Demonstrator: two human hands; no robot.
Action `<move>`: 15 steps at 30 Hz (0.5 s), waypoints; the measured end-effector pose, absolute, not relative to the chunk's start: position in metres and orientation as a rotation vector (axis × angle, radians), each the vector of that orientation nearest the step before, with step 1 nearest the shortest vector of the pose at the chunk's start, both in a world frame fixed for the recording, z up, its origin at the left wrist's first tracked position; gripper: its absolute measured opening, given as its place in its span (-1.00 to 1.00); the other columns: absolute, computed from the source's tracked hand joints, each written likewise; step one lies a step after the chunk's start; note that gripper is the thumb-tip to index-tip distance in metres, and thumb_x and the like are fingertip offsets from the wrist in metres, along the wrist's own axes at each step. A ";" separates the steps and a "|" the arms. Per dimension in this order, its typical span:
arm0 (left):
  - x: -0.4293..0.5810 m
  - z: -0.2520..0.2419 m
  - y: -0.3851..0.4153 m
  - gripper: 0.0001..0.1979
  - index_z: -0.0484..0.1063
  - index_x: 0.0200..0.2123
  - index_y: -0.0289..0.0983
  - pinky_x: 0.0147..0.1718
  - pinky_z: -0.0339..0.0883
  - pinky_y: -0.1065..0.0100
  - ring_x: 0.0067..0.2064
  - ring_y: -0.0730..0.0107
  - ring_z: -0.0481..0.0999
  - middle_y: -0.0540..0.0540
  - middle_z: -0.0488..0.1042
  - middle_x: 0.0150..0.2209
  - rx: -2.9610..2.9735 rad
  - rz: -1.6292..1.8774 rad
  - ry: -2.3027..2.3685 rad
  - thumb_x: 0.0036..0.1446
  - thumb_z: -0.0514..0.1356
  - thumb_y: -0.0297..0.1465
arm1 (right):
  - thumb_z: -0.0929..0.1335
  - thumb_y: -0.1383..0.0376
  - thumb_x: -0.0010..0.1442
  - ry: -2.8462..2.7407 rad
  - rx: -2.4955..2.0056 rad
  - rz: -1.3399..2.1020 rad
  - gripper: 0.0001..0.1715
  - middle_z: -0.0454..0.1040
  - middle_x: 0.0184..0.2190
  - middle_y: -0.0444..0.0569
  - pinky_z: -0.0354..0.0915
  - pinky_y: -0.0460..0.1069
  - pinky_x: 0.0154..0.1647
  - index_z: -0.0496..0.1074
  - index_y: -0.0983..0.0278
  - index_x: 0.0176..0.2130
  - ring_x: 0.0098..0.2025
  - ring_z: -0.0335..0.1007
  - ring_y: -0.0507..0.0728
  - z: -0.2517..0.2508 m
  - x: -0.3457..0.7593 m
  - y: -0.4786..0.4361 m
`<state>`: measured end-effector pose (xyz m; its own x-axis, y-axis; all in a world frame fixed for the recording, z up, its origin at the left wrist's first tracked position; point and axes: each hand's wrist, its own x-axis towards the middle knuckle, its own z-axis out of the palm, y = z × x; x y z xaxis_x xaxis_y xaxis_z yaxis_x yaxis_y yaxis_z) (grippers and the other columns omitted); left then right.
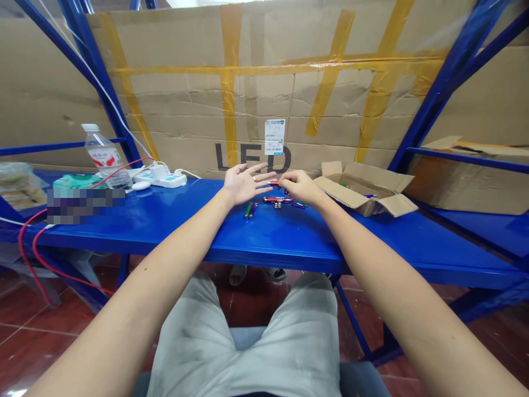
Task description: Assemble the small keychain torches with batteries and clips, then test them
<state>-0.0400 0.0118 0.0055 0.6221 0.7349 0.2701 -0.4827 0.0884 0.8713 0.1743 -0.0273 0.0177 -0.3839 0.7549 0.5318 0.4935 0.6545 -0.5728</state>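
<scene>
My right hand (298,186) pinches a small red metal tube (273,183), like a mini torch, just above the blue table (182,215). Facing it with fingers spread is my left hand (243,184), a ring on one finger. The tube's end lies close to the left fingertips; whether they touch, I cannot tell. Below the hands lies another red metal tube (271,199), with several small silver pieces (278,205) in front of it. A green tube (248,210) and a purple tube (253,210) lie side by side nearer the edge. Coloured clips (300,204) rest under my right hand.
An open cardboard box (363,190) with a few coloured items stands at right. At left are a drink bottle (106,157), a white power strip (159,175) with cables and a teal packet (76,181). A large taped carton (185,110) backs the table between blue posts.
</scene>
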 end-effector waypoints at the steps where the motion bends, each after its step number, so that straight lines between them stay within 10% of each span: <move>1: -0.040 0.006 0.012 -0.38 0.29 0.22 -0.30 0.14 0.16 -0.16 0.18 -0.12 0.43 -0.34 0.52 0.07 1.160 0.922 0.268 0.20 -0.13 -0.15 | 0.24 0.26 0.12 -2.065 -0.970 0.395 -0.71 0.27 -0.65 -0.13 0.04 -0.02 -0.47 0.37 0.31 -0.56 -0.54 0.12 0.02 0.018 0.174 -0.027; 15: -0.038 0.007 0.013 -0.28 0.29 0.22 -0.38 0.12 0.22 -0.09 0.13 -0.12 0.47 -0.44 0.50 0.07 1.101 0.957 0.401 0.22 -0.12 0.02 | 0.23 0.26 0.07 -2.084 -0.993 0.343 -0.73 0.29 -0.64 -0.11 0.05 -0.01 -0.43 0.36 0.30 -0.57 -0.50 0.17 0.05 0.021 0.173 -0.029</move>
